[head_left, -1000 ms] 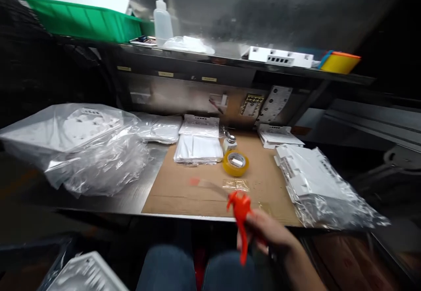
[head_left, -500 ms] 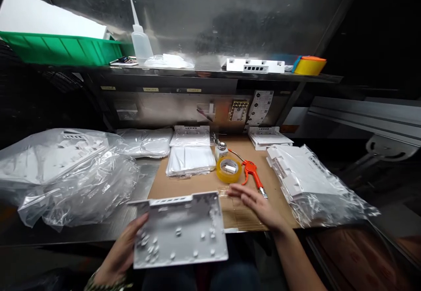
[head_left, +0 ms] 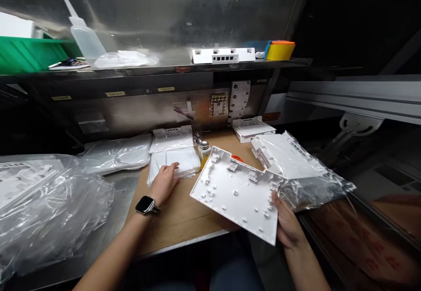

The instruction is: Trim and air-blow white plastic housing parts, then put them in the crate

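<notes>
A white plastic housing panel (head_left: 235,194), with small posts and clips on its inner face, is held tilted above the work surface. My right hand (head_left: 286,220) grips its right edge, thumb on the inner face and fingers behind. Over the near part of a stack of clear plastic bags (head_left: 187,159) lies my left hand (head_left: 165,180), fingers slightly bent and apart, holding nothing that I can see. A watch (head_left: 145,204) is on the left wrist. Behind the panel, an orange air gun (head_left: 237,158) and the yellow tape roll (head_left: 204,161) are mostly hidden.
Bagged white panels (head_left: 289,155) lie at the right, more bagged parts (head_left: 55,207) at the left. A metal-topped bottle (head_left: 204,146) stands behind the held panel. Overhead, a shelf (head_left: 171,68) carries a squeeze bottle (head_left: 87,41) and a green bin (head_left: 29,56). Cardboard (head_left: 174,229) covers the bench.
The panel has passed from my left hand to my right and moved right, turning and tilting. My left hand has reached forward to the bag stack. The view has swung right.
</notes>
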